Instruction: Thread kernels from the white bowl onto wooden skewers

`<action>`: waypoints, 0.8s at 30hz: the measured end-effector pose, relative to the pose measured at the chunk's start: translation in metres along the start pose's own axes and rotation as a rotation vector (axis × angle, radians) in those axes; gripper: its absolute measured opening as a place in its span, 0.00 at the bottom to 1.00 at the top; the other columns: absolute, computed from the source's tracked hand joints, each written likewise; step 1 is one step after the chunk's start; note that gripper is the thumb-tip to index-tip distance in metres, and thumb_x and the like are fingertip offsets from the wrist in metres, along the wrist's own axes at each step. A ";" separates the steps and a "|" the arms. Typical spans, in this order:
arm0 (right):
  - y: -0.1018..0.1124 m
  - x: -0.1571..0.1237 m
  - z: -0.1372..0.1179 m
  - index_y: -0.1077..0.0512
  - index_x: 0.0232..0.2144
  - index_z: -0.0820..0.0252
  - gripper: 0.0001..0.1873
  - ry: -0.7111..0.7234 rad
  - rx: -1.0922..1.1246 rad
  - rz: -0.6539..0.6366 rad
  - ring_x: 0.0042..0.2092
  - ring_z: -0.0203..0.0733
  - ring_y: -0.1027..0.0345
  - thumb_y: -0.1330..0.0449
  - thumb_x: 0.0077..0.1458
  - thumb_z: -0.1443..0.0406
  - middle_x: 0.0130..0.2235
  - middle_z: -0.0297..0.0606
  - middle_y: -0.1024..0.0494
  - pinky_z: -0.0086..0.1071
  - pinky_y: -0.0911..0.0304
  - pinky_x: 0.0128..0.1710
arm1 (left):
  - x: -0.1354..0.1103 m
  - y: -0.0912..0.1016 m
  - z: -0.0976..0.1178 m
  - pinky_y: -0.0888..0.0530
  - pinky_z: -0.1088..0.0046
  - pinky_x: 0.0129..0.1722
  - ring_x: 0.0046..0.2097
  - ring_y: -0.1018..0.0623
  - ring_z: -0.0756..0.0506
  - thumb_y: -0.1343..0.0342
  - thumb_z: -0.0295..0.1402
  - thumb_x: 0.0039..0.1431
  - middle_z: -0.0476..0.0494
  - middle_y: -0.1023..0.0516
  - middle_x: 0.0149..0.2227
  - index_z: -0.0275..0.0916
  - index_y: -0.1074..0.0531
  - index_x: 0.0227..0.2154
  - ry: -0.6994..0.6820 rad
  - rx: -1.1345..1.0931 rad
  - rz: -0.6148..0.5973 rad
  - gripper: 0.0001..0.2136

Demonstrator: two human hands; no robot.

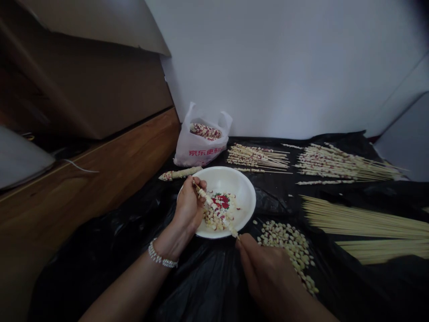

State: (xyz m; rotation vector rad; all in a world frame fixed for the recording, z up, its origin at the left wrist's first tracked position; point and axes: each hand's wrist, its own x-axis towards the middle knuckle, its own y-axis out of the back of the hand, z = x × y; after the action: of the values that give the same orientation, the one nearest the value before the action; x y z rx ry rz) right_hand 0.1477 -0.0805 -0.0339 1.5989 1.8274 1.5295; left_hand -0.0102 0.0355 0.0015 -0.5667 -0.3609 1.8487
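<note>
A thin skewer threaded with pale corn kernels (203, 195) slants between my two hands, above a white bowl (247, 197). My left hand (188, 203), with a beaded bracelet at the wrist, has its fingers closed around the upper end; whether a loose kernel is also pinched there I cannot tell. Lower down, my right hand (264, 264) grips the near end of the same skewer. Loose kernels (214, 221) lie inside the bowl, partly over a red flower print. Another pile of kernels (284, 241) rests on black plastic sheeting just right of the bowl.
Behind the bowl stand a white plastic bag (197, 150) of corncobs and a partly stripped cob (181, 173). Threaded skewers lie in two bunches, middle (251, 156) and right (328, 163). Bare sticks (362, 217) lie nearer. A wooden board (134, 147) borders the left.
</note>
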 end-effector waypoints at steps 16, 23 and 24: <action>0.016 0.011 0.026 0.34 0.26 0.57 0.14 -0.056 -0.217 0.090 0.20 0.35 0.34 0.54 0.61 0.66 0.20 0.31 0.28 0.30 0.54 0.22 | 0.000 0.008 0.001 0.39 0.87 0.16 0.20 0.37 0.59 0.38 0.33 0.53 0.51 0.32 0.24 0.32 0.23 0.32 0.091 0.011 -0.179 0.08; 0.019 0.014 0.037 0.33 0.51 0.63 0.17 -0.003 -0.577 0.142 0.27 0.38 0.31 0.51 0.62 0.64 0.30 0.37 0.24 0.32 0.48 0.25 | -0.013 -0.003 -0.002 0.26 0.83 0.25 0.25 0.28 0.55 0.47 0.26 0.61 0.45 0.28 0.26 0.30 0.25 0.33 0.499 -0.137 -0.192 0.06; 0.020 0.014 0.037 0.32 0.51 0.62 0.17 0.004 -0.621 0.134 0.27 0.38 0.32 0.49 0.61 0.65 0.30 0.37 0.24 0.32 0.48 0.26 | -0.015 -0.004 -0.002 0.25 0.83 0.26 0.26 0.27 0.54 0.47 0.26 0.61 0.44 0.28 0.27 0.30 0.25 0.34 0.547 -0.146 -0.212 0.06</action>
State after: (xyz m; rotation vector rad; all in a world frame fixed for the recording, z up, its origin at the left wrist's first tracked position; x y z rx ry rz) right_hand 0.1817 -0.0525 -0.0271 1.4176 1.0888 1.9065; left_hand -0.0014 0.0224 0.0048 -1.0591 -0.1781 1.4022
